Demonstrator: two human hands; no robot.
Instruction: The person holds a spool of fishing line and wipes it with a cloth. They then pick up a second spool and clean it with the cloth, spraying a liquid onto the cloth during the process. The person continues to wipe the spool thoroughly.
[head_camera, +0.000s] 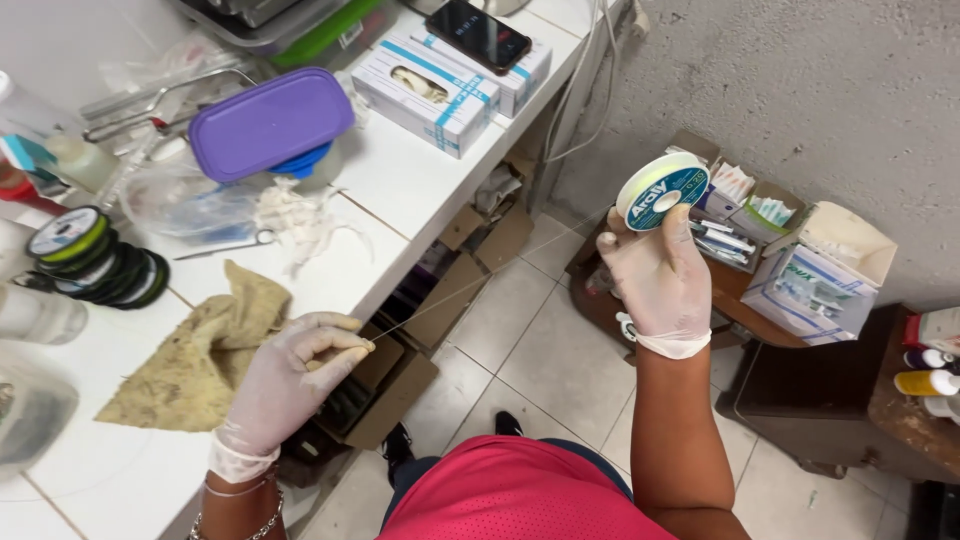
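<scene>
Right hand (655, 275) grips a spool (662, 190) at centre right; left hand (290, 385) pinches its thread (470, 282), lower left. A cloth (205, 350) and stacked spools (95, 260) lie on the counter (420, 185) at left.

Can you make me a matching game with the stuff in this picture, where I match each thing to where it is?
Things:
1. small spool of clear line
2. purple lid
3. black phone
4. tan cloth

Places:
A. lying on a white box at the back of the counter
B. held up in the right hand
C. spread on the white counter beside the left hand
D. on top of a blue container on the counter

Pairs: 1-B, 2-D, 3-A, 4-C
</scene>
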